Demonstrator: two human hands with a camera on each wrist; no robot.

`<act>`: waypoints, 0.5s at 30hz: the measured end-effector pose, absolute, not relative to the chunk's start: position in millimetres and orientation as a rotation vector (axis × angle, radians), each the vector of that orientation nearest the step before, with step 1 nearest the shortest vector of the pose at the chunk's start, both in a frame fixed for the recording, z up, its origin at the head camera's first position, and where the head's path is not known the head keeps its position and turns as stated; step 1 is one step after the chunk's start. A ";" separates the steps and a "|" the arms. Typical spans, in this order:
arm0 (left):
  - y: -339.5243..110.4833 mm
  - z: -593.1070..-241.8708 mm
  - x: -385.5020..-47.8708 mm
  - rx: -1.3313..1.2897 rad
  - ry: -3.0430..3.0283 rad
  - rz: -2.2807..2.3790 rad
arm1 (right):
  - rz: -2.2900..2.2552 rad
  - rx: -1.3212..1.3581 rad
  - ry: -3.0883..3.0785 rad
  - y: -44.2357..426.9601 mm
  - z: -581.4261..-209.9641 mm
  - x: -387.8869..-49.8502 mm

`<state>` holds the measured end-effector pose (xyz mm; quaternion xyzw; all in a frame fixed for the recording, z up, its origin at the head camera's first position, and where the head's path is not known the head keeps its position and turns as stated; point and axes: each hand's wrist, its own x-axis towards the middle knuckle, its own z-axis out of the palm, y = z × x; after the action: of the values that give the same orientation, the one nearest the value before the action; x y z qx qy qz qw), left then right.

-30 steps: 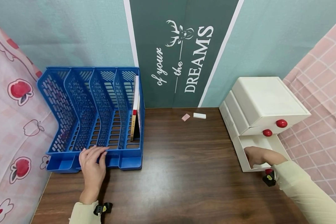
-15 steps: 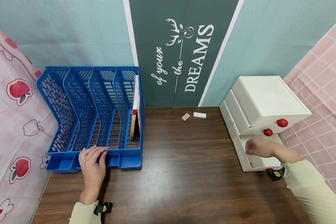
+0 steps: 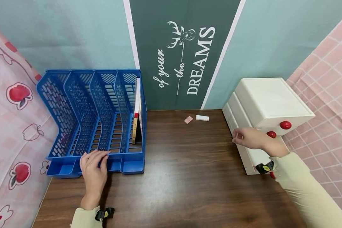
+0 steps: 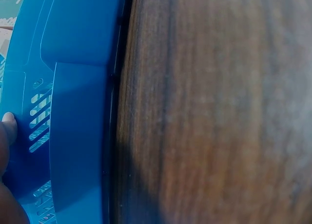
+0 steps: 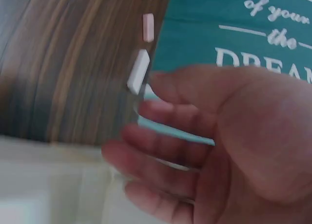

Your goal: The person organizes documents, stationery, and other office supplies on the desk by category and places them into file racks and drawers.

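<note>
My left hand [image 3: 93, 172] grips the front rim of a blue file rack [image 3: 132, 167], its fingers bent over the edge. In the left wrist view a fingertip [image 4: 9, 121] lies against the rack's blue wall. Over the left side of the white drawer unit [image 3: 276, 98] hovers my right hand [image 3: 252, 138], its fingers loosely curled around nothing. Beneath it the lowest drawer [image 3: 252, 158] stands pulled out, partly hidden by hand and sleeve. A pink eraser [image 3: 188, 119] and a white eraser [image 3: 202, 117] lie near the back wall, apart from the hand.
Thin books [image 3: 137, 114] stand in the rack's rightmost compartment. Red round knobs [image 3: 285, 125] stick out from the drawer fronts. Cloth hangings [image 3: 165, 57] border the brown wooden table [image 3: 176, 177] at the back and sides.
My right hand has risen out of the open lowest drawer and moved left and toward the back. My left hand stays on the rack. Both erasers remain where they were.
</note>
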<state>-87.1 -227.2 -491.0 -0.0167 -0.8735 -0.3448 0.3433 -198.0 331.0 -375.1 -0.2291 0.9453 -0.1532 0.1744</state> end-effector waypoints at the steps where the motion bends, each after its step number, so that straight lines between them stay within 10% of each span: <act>1: -227.4 -490.9 -86.8 -0.043 -2.279 -0.895 | -0.421 -0.649 2.706 325.0 -377.6 -199.9; 15: -229.5 -490.1 -86.2 -0.022 -2.311 -0.891 | -0.501 -0.491 2.849 244.4 -416.1 -241.1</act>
<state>-86.2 -229.5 -490.1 -0.0083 -0.8820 -0.3402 0.3261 -241.1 244.4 -416.1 -0.1663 0.9658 -0.1697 0.1036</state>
